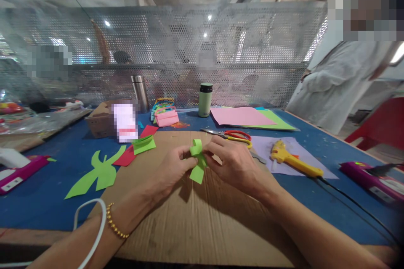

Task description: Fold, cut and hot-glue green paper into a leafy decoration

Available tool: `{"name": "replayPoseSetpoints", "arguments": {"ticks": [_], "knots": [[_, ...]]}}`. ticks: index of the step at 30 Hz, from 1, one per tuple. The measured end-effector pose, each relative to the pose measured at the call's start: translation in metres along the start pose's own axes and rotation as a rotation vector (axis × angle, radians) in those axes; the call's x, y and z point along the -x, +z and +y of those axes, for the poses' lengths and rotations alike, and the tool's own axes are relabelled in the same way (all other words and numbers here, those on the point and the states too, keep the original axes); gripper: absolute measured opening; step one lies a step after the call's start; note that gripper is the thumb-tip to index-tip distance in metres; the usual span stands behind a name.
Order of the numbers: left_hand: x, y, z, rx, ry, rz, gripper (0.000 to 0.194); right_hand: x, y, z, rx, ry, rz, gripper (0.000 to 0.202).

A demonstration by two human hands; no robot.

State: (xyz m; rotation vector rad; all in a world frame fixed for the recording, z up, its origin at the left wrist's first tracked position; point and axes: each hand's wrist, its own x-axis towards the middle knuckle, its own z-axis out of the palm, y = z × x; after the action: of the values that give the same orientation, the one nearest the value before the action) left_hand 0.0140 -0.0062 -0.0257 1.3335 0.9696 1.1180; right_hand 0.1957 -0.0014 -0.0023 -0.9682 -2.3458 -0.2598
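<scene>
A bright green paper bow (198,172), with a loop on top and a tail hanging down, is held above the cardboard sheet (164,235). My left hand (176,164) pinches its left side between thumb and fingers. From the right, my right hand (232,159) grips the same bow with bent fingers near its middle. Scissors (235,135) with red and yellow handles lie just beyond my right hand. Left of the cardboard rest green paper offcuts (105,172), a red paper piece (125,156) and a small folded green paper (144,145).
A yellow glue gun (293,159) lies on lilac paper (318,168) at right, its black cord trailing forward. Behind are pink paper sheets (240,116), a green bottle (205,101), a steel flask (140,94), small paper bags (167,117) and a box (97,124). A person (341,75) stands at right.
</scene>
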Motion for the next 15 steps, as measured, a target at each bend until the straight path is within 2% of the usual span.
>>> {"name": "replayPoseSetpoints", "arguments": {"ticks": [7,15], "knots": [[0.003,0.001,0.004,-0.035,-0.006,-0.028,0.015,0.001,0.001,-0.001,0.139,-0.066,-0.015,0.019],[-0.002,0.0,-0.007,0.041,-0.025,-0.032,0.014,0.006,-0.004,-0.008,0.32,-0.179,-0.08,0.014]]}}
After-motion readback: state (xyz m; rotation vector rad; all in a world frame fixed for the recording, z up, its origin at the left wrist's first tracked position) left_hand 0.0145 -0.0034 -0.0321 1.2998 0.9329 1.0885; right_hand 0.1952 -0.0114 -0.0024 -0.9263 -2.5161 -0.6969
